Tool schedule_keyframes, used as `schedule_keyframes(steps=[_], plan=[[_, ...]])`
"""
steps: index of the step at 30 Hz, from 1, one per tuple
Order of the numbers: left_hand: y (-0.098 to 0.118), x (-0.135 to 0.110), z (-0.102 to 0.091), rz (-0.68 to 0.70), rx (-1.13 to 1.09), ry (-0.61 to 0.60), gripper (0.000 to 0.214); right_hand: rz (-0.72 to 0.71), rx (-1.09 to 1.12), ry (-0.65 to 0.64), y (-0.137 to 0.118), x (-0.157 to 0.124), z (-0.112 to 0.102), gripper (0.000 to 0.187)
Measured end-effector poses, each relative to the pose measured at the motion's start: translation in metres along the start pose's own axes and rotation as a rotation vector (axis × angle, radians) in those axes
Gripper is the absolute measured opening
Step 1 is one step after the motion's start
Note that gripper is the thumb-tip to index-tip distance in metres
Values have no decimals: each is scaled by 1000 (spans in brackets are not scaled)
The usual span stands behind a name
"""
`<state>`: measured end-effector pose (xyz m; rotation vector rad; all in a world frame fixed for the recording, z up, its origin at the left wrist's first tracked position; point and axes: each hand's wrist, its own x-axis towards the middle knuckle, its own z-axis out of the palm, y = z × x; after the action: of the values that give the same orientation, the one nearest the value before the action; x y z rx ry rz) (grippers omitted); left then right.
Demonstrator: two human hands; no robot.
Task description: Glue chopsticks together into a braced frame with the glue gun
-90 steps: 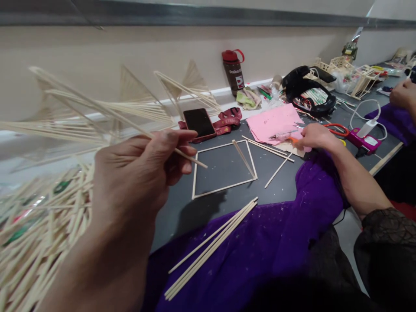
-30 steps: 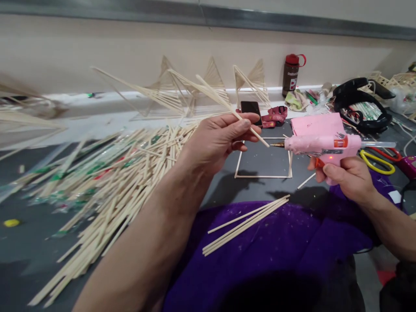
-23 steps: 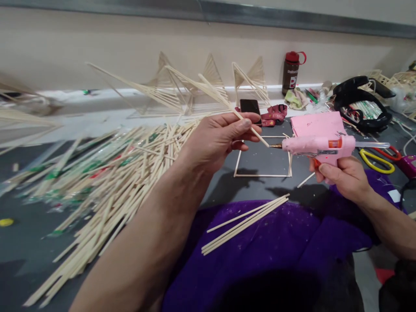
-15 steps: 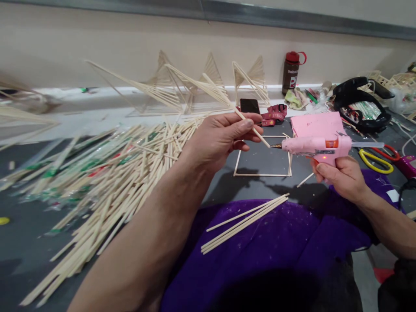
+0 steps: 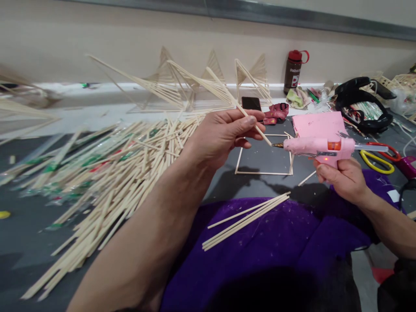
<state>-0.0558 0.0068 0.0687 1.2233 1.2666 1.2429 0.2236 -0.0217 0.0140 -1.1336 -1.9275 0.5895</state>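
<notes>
My left hand (image 5: pixel 221 132) pinches a thin wooden stick (image 5: pixel 229 96) between thumb and fingers, the stick slanting up to the left. My right hand (image 5: pixel 342 178) grips a pink hot glue gun (image 5: pixel 316 146) with an orange trigger. The gun's metal nozzle touches the lower tip of the stick. Below them a square frame of sticks (image 5: pixel 264 159) lies flat on the grey table. A few loose sticks (image 5: pixel 247 219) rest on the purple cloth (image 5: pixel 276 242) over my lap.
A big heap of sticks (image 5: pixel 97 173) covers the table's left. Glued stick fans (image 5: pixel 182 84) stand by the wall. Behind the frame are a phone (image 5: pixel 251 103), red lanyard (image 5: pixel 276 113), brown bottle (image 5: pixel 293 71), pink paper (image 5: pixel 316 125), yellow scissors (image 5: pixel 377 158) and black headgear (image 5: pixel 360 104).
Three seconds ago my right hand reached to the table's right; since then it has brought the glue gun up to the stick tip. In the last second both hands barely move.
</notes>
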Motion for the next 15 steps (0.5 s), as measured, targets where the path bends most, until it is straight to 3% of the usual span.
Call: schedule_keyframes(steps=[15], plan=[[2,-2,-2,6,53,-42,24,-179,-71,41,5,-2,1,40]])
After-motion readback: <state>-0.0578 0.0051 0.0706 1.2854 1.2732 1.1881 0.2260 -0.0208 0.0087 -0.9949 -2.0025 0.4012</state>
